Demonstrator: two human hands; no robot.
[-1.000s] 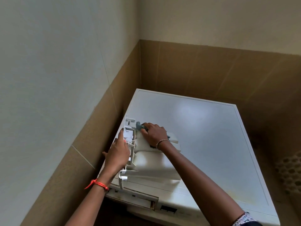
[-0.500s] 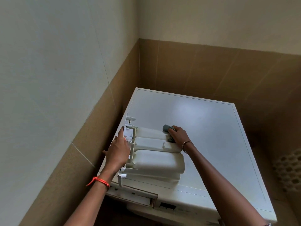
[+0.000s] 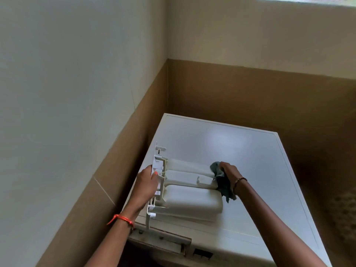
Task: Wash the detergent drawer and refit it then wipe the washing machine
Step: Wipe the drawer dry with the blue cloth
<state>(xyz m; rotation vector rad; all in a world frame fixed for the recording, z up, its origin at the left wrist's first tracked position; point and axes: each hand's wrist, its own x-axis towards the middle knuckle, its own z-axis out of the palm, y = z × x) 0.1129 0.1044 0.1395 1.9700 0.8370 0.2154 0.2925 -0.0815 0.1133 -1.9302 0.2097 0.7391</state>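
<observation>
The white detergent drawer [image 3: 190, 199] lies upside down on top of the white washing machine [image 3: 250, 170], near its front left corner. My left hand [image 3: 146, 186] holds the drawer's front panel at its left end. My right hand [image 3: 230, 173] grips a dark grey cloth [image 3: 223, 186] and presses it against the drawer's right end. The empty drawer slot [image 3: 163, 241] shows in the machine's front, just below the drawer.
The machine stands in a corner with a wall [image 3: 77, 93] close on the left and another behind, brown tiles on their lower part. The right and rear of the machine's top are bare. A patterned surface [image 3: 344, 214] lies at the far right.
My right hand slid the cloth from the drawer's left part across to its right end. The cloth now hangs out below the hand. My left hand stayed on the front panel.
</observation>
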